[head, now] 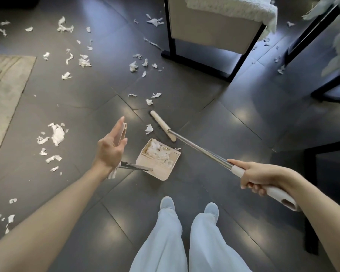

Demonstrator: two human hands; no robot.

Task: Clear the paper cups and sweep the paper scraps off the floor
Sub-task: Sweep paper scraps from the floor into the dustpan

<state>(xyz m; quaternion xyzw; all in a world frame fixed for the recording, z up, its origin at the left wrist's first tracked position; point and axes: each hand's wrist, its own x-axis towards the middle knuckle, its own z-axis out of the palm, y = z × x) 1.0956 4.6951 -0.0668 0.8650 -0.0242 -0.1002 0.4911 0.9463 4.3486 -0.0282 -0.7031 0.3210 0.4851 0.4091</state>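
Observation:
My right hand (257, 176) grips the beige handle of a broom, whose steel pole (200, 150) runs up-left to the beige broom head (162, 125) resting on the dark tiles. A beige dustpan (161, 169) stands on the floor in front of my feet, with white paper scraps (159, 152) piled inside it. My left hand (111, 148) holds the dustpan's handle top (123, 131) loosely, fingers extended along it. One scrap (149, 128) lies just left of the broom head. Several more scraps (57, 134) are scattered across the floor to the left and far side. No paper cups are visible.
A beige chair with black metal legs (196, 63) stands ahead on the right, a white fluffy throw (243, 8) on it. A rug edge (6, 85) lies at the left. Dark furniture frames (310, 203) sit at the right. My white shoes (188, 209) are near the dustpan.

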